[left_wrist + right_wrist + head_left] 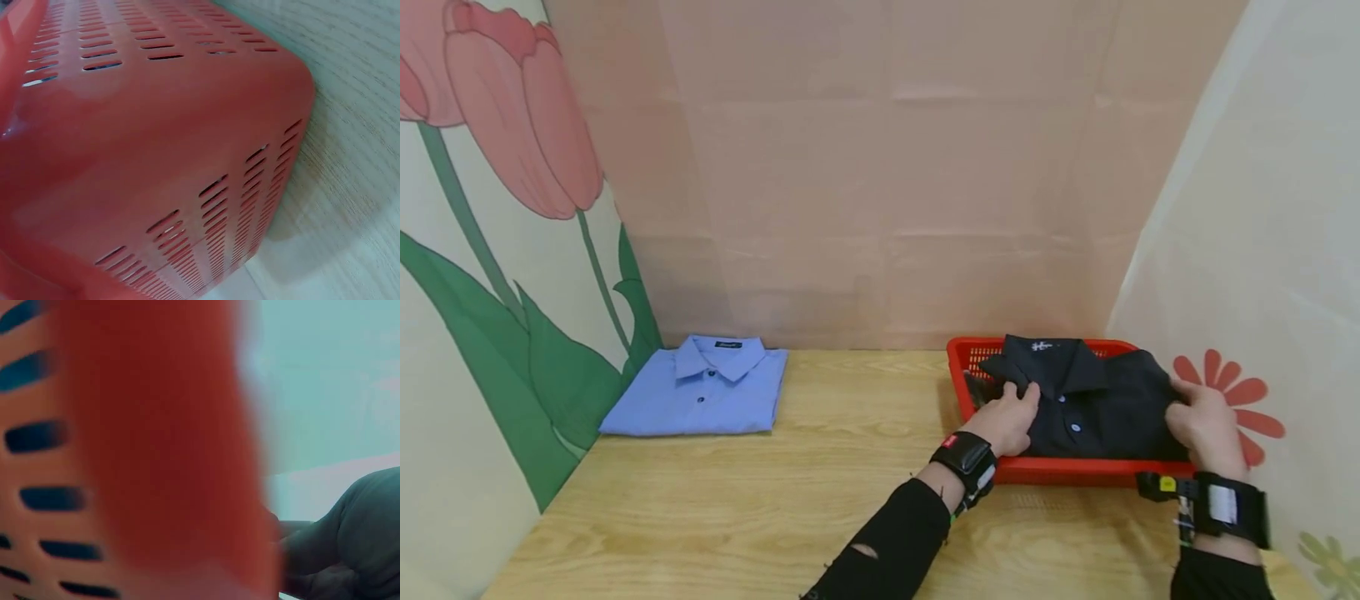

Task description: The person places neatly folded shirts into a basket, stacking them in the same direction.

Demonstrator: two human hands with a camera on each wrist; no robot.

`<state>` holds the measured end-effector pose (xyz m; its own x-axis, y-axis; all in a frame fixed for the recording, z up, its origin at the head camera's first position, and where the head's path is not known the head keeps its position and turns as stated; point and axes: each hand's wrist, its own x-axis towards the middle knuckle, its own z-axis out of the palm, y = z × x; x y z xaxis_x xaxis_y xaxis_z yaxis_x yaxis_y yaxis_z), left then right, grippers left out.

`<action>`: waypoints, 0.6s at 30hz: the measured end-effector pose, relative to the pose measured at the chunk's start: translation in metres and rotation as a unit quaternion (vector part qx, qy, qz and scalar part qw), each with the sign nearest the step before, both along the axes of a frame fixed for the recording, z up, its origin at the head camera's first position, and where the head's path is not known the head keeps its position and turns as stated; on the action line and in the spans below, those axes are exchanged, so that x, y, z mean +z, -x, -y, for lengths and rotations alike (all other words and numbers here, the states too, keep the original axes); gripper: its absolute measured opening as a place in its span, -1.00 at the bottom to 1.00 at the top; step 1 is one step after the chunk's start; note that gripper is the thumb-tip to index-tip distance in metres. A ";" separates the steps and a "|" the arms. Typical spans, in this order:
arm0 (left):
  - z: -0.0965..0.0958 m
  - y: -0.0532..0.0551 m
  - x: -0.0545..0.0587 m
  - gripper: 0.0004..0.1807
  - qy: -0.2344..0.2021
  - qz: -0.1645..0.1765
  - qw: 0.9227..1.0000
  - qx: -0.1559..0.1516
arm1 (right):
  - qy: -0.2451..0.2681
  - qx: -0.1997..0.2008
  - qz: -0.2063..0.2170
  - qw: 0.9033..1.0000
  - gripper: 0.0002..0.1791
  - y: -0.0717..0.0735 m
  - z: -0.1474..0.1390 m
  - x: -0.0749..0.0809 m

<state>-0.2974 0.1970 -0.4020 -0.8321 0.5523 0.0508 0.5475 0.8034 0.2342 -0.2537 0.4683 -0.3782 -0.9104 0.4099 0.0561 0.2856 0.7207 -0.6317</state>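
Observation:
A folded black collared shirt (1093, 408) lies in a red plastic basket (1075, 472) in the head view, its collar toward the back wall. The left hand (1006, 419) reaches over the basket's near left side and grips the shirt's left edge beside the collar. At the opposite edge, the right hand (1208, 421) pinches the shirt near the basket's right end. Slotted basket walls (156, 125) fill most of the left wrist view, where no hand shows. In the right wrist view, the blurred basket rim (162, 437) hides most of the right hand (369, 531).
A folded light blue shirt (703, 392) lies on the wooden table (850, 467) at the back left. Behind stands a brownish-pink wall (880, 183). Side panels carry flower prints, including a large tulip (512, 108) on the left and a red flower (1255, 392) at right.

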 end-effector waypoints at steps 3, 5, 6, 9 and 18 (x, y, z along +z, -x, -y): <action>0.000 -0.002 0.000 -0.45 0.016 -0.027 1.000 0.002 | -0.007 -0.003 0.001 1.000 -0.21 -0.001 0.001 0.000; 0.000 -0.004 0.000 -0.64 0.024 -0.056 0.998 0.004 | -0.023 0.000 0.000 1.000 -0.24 -0.002 0.002 0.001; 0.000 -0.005 0.000 -0.72 0.029 -0.072 0.997 0.008 | -0.036 0.006 0.000 0.999 -0.27 -0.002 0.003 0.001; 0.002 -0.008 -0.001 -0.85 0.051 -0.128 0.990 0.020 | -0.080 0.044 -0.001 0.996 -0.35 -0.002 0.008 0.002; 0.013 -0.008 -0.002 -0.86 0.105 -0.134 0.985 0.022 | -0.097 0.157 0.117 0.976 -0.36 0.006 0.022 0.000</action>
<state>-0.2896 0.1839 -0.4037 -0.8275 0.5380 0.1604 0.5311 0.8428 -0.0870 -0.2595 0.4465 -0.3783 -0.9865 0.1112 -0.1202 0.1520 0.8954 -0.4185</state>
